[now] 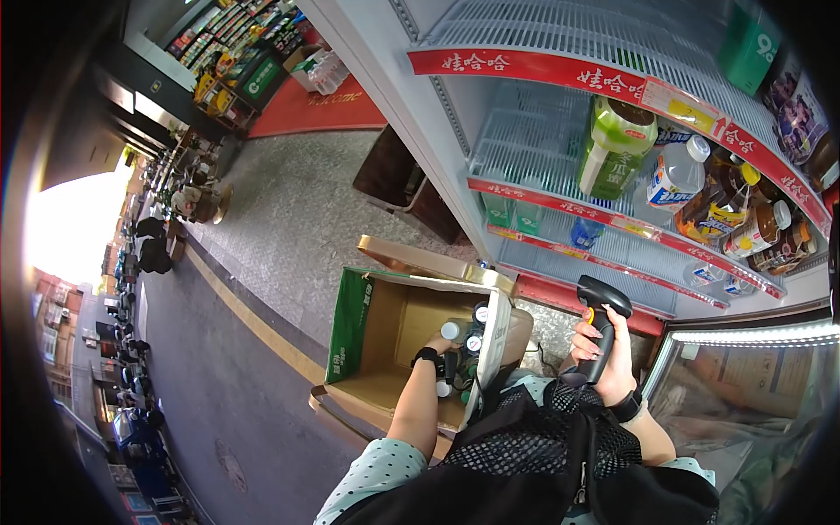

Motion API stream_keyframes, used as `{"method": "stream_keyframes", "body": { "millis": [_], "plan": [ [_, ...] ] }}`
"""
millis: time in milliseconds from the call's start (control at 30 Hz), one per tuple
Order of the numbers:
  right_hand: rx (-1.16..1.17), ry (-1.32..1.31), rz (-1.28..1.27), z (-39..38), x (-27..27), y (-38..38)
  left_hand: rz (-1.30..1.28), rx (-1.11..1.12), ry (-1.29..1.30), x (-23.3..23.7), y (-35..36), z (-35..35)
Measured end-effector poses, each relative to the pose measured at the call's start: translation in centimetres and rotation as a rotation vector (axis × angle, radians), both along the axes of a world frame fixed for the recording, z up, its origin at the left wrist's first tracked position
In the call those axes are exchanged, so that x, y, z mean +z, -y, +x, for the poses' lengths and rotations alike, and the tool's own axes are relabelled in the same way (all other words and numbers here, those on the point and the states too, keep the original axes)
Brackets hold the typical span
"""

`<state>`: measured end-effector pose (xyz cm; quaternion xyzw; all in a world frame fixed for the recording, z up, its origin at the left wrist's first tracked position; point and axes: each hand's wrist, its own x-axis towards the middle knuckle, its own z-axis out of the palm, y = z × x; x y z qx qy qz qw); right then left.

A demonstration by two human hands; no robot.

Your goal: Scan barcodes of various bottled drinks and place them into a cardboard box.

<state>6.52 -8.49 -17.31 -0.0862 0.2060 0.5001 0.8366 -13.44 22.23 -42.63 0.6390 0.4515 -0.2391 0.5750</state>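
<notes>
"What's closest to us?"

"The black mesh vest [534, 442] on the wearer's chest. Just past it, the right hand [610, 346] has its fingers wrapped round the grip of a black scanner [605, 297], raised in front of the fridge [525, 144]."

"And the left hand [437, 344]?"

"Down inside the cardboard box [411, 315], at a pale-capped bottle [451, 331]. I can't tell whether the fingers pinch it or only touch it."

"So which step is this?"

"I'd judge it's handling one bottle in the box, with the scanner at hand. The next move calls for a sure hold on that bottle without knocking its neighbours."

"What's in the box?"

"Several capped bottles, bunched toward the side nearest the fridge. The flaps stand open."

"And in the fridge?"

"A large green drink container [617, 162] stands on a middle shelf, beside a white-capped bottle [675, 179] and others. More drinks sit on the shelves above and below."
</notes>
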Motion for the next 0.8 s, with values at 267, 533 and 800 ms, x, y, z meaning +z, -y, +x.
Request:
{"method": "stream_keyframes", "body": {
  "millis": [267,533,800],
  "plan": [
    [0.042,0.020,-0.052,-0.2,-0.1,0.1,0.294,0.028,0.343,2.5,2.1,-0.4],
    [0.097,0.033,-0.067,0.5,0.3,0.4,0.345,-0.114,0.227,5.3,1.9,0.4],
    [0.082,0.041,-0.038,2.0,-0.7,1.8,0.181,0.253,-0.024,4.0,-0.8,-1.6]
  ]
}}
